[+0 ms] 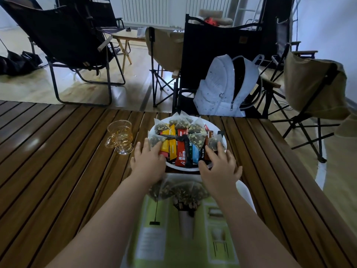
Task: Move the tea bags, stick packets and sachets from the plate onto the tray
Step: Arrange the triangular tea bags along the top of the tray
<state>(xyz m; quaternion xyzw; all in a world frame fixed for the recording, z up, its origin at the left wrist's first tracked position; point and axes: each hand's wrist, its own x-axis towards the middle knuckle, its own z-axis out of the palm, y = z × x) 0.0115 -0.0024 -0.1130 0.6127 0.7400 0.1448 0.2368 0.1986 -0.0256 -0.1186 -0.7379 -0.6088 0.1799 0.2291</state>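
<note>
White plate point(183, 168) holds tea bags point(181, 122), stick packets point(181, 154); left hand point(148, 162), right hand point(220, 167) fingers point(220, 149) spread.

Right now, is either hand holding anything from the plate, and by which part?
Nothing is held. The left hand and right hand are both open, fingers spread over the near side of the plate, with no grip on anything.

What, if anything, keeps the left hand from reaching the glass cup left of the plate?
Probably nothing, so yes: the left hand lies at the left edge of the plate, the glass cup stands close beside it, and only bare table lies between them.
</note>
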